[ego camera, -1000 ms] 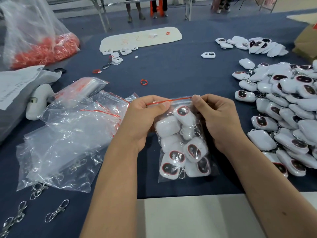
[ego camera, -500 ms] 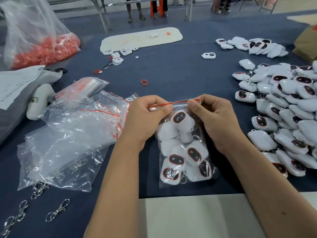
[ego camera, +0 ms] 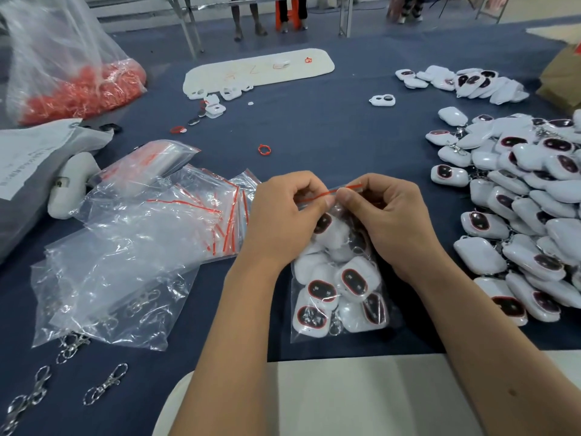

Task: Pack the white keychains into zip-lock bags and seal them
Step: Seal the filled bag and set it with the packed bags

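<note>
Both hands, left hand (ego camera: 283, 215) and right hand (ego camera: 390, 215), pinch the red zip strip (ego camera: 317, 195) of the filled bag (ego camera: 338, 287) on the desk (ego camera: 314, 127), each grip closed tight

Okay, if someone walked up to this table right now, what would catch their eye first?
Probably both hands, the left hand and right hand, pinching the red zip strip of a filled bag of white keychains at centre. Next, the big heap of loose keychains on the right, and the bag of red rings at far left.
</note>
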{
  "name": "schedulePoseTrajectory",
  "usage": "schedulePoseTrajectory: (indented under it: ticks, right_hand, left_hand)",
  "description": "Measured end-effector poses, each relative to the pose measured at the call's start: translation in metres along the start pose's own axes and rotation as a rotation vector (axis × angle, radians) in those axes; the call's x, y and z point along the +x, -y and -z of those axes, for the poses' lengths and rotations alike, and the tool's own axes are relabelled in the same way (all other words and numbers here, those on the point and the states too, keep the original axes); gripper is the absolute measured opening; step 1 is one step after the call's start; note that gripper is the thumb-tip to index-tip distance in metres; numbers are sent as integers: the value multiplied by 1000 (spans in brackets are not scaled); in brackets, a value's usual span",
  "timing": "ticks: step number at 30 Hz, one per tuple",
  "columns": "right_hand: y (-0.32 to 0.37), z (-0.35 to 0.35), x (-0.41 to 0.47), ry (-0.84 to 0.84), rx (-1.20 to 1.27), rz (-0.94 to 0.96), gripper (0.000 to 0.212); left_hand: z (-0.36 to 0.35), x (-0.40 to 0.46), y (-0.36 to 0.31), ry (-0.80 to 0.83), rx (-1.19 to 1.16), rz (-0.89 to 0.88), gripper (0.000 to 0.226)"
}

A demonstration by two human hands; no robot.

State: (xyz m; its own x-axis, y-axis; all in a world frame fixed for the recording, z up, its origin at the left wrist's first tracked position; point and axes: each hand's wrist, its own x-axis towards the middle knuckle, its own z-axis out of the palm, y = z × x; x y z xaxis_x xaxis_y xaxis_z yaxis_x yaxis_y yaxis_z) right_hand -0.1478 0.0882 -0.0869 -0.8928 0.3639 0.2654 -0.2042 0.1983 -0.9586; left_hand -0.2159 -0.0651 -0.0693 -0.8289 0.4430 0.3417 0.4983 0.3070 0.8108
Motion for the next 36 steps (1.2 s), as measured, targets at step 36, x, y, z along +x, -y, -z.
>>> schedulePoseTrajectory:
  ticks: [36]
  right_hand:
    - [-6, 9, 5, -174, 192, -189, 12]
  left_hand:
    - [14, 0, 7, -50, -392, 455, 26]
